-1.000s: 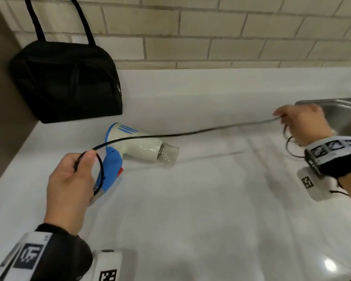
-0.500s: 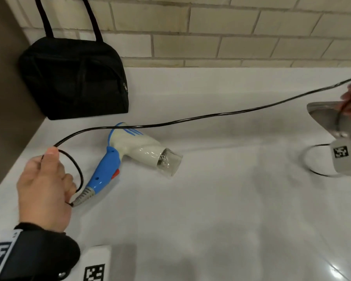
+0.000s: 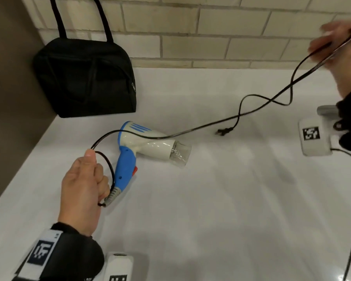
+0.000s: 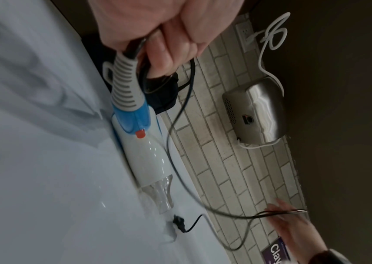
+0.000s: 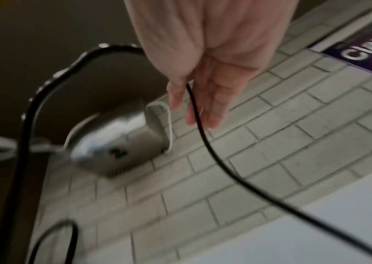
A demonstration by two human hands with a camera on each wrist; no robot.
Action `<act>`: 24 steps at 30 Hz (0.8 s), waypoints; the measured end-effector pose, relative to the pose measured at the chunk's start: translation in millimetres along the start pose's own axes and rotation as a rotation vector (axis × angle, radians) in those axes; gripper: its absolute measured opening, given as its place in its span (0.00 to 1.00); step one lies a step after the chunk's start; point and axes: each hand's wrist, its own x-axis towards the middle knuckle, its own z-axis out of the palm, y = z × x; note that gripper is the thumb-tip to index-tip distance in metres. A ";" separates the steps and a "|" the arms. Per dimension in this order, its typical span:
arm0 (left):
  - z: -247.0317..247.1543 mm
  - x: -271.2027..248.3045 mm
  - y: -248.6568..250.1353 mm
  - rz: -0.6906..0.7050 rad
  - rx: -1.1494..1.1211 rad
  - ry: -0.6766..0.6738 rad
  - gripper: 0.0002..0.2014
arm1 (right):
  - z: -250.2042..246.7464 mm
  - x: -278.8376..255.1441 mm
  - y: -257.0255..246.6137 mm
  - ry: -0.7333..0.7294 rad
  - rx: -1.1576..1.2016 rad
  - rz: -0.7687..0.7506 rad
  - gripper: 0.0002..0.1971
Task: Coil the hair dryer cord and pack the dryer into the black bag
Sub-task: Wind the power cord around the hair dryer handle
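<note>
The white hair dryer (image 3: 150,146) with a blue handle lies on the white counter (image 3: 211,209), nozzle pointing right. My left hand (image 3: 85,179) grips a small loop of the black cord (image 3: 190,129) right at the handle's grey strain relief (image 4: 125,85). My right hand (image 3: 336,43), blurred, is raised at the far right in front of the brick wall and pinches the cord between thumb and fingers (image 5: 203,80). Two strands hang from it, one to the dryer, one to the plug (image 3: 224,131) on the counter. The black bag (image 3: 85,78) stands zipped in the back left corner.
A brown side wall (image 3: 6,98) bounds the counter on the left, a brick wall (image 3: 190,37) at the back. A metal hand dryer (image 4: 255,114) with a white cable hangs on the bricks. A purple sign (image 4: 275,253) is to the right.
My right hand has swung from above the sink up and back to the far right, drawing the cord along. The plug end now lies on the counter. My left hand keeps its loop.
</note>
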 end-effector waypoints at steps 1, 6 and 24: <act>0.0 -0.8 -0.7 -0.009 0.004 -0.006 0.20 | 14.9 -15.1 -8.1 -0.097 -0.115 0.023 0.19; 4.5 -4.4 0.0 -0.047 0.018 -0.130 0.20 | 50.2 -85.4 21.3 -0.679 -0.733 0.052 0.14; 33.8 -10.8 -3.2 -0.069 -0.050 -0.738 0.15 | 145.6 -189.3 -58.8 -0.435 -0.363 -0.337 0.23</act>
